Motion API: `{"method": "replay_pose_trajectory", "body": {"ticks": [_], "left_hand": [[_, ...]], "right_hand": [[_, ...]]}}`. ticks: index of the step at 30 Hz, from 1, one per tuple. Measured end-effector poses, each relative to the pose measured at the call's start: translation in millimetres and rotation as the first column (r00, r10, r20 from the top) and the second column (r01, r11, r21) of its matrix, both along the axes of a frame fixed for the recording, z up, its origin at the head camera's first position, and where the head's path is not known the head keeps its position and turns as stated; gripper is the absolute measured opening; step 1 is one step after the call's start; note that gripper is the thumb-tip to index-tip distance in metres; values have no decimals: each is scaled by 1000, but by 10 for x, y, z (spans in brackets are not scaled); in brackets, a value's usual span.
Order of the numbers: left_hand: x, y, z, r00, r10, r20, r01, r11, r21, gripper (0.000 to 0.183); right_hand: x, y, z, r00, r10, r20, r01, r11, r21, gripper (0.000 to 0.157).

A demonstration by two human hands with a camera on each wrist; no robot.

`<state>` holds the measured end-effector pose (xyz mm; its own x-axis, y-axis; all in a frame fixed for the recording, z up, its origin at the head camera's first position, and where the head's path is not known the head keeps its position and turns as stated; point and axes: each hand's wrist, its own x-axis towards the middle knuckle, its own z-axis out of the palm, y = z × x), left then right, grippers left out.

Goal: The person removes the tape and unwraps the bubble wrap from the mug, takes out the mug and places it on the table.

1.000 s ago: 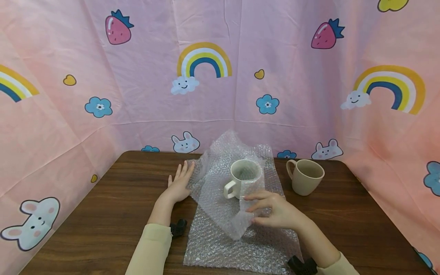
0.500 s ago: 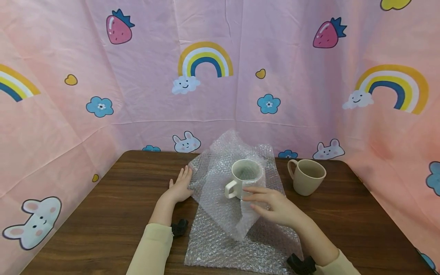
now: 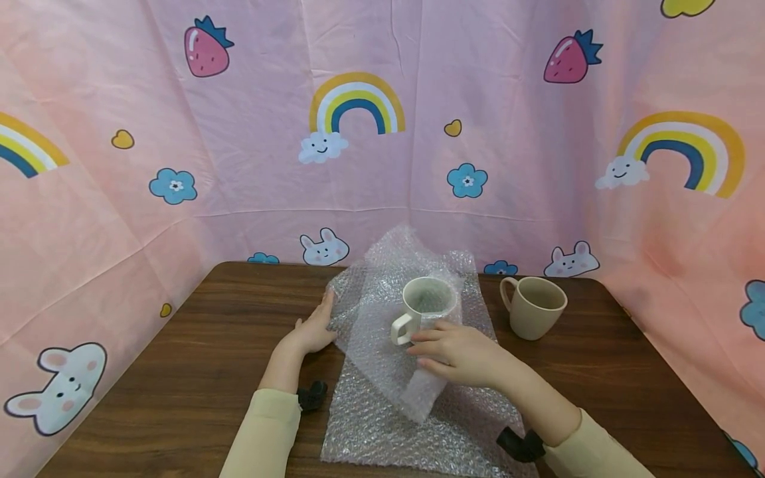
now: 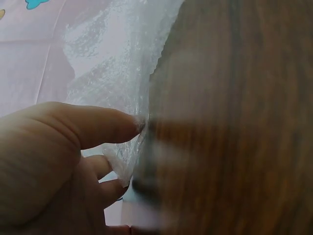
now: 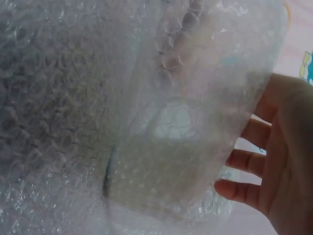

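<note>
A white mug stands upright on a sheet of bubble wrap, its handle toward the left. One flap of the wrap covers the mug's right side and front. My right hand lies against that flap at the mug's front, fingers fairly straight and touching the wrap. In the right wrist view, the fingers sit at the film's edge. At the sheet's left corner, my left hand pinches the bubble wrap, thumb on one side and fingers on the other. The mug's lower right side is hidden by my right hand.
A beige mug stands upright on the right of the dark wooden table, its handle to the left. Patterned pink cloth hangs behind and at both sides. A black wrist camera sits on my left wrist.
My right hand has shifted left over the mug's front, bringing the flap closer to the mug. My left hand's fingers, spread before, have closed on the wrap's left corner.
</note>
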<state>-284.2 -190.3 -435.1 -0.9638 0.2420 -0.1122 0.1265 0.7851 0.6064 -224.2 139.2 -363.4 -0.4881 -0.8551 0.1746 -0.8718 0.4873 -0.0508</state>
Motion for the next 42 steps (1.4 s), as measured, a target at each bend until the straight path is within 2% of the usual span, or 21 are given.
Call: {"method": "replay_pose_trajectory", "body": {"ticks": [3,6,11,23,33,39,42], "left_hand": [[0,10,9,1000,-9,-15,9,1000,4,87],[1,14,13,1000,-16,-20,16,999,-31,83],[13,8,13,1000,-7,-14,6,999,-51,79],[31,18,7,1000,7,14,-6,999,-50,69],[36,19,8,999,19,29,-17,997,-74,64],[45,34,14,999,21,35,-18,996,-82,63],[45,40,14,999,19,35,-16,996,-84,63]], "right_hand": [[3,-32,-4,996,16,-93,-13,1000,27,31],[10,-54,-11,983,31,-179,-26,999,30,28],[18,-58,-24,965,49,-257,-51,999,0,24],[58,3,-17,930,62,-363,-111,987,-116,19],[87,76,15,920,6,-392,-88,978,-190,25],[96,118,26,899,-20,-437,-92,968,-234,20],[105,147,25,896,-37,-442,-87,963,-257,18]]}}
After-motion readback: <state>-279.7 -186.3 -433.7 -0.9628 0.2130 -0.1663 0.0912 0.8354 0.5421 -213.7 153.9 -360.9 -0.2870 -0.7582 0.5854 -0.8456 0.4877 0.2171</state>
